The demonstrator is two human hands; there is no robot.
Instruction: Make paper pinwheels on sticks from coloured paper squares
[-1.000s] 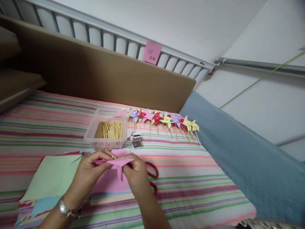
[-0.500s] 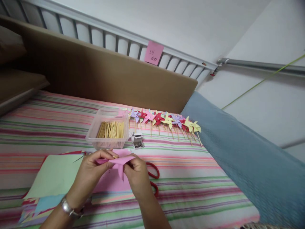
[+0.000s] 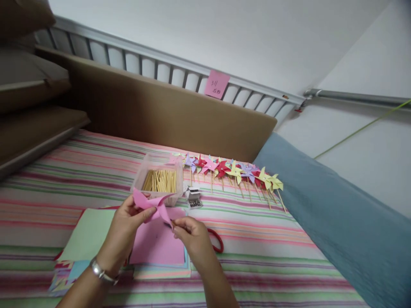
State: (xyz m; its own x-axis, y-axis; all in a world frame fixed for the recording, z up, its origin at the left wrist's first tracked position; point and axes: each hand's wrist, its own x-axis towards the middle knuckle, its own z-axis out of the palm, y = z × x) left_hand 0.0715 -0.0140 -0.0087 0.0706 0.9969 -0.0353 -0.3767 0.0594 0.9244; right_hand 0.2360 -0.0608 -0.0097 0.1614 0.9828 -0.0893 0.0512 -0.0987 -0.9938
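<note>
My left hand (image 3: 123, 229) grips a pink paper pinwheel (image 3: 162, 213), its thumb pressed at the centre where the folded blades meet. At the pinwheel's lower right, my right hand (image 3: 194, 241) is closed in a pinch on a thin wooden stick (image 3: 174, 223), of which only a short tan piece shows. Below the hands lies a stack of square sheets with a pink sheet (image 3: 157, 248) on top. Red-handled scissors (image 3: 219, 239) lie partly hidden behind my right hand. A small open box of metal pins (image 3: 194, 202) stands just beyond.
A clear plastic box (image 3: 137, 174) holds many wooden sticks (image 3: 159, 181). Finished pinwheels (image 3: 236, 172) lie in a row at the back right. Pale green paper (image 3: 86, 235) covers coloured scraps at left. A brown board (image 3: 180, 111) stands along the back of the striped cloth (image 3: 269, 256).
The pinwheel has turned so its blades face up more. My right hand has shifted from the blades to the stick at lower right. The whole view has swung slightly left and up.
</note>
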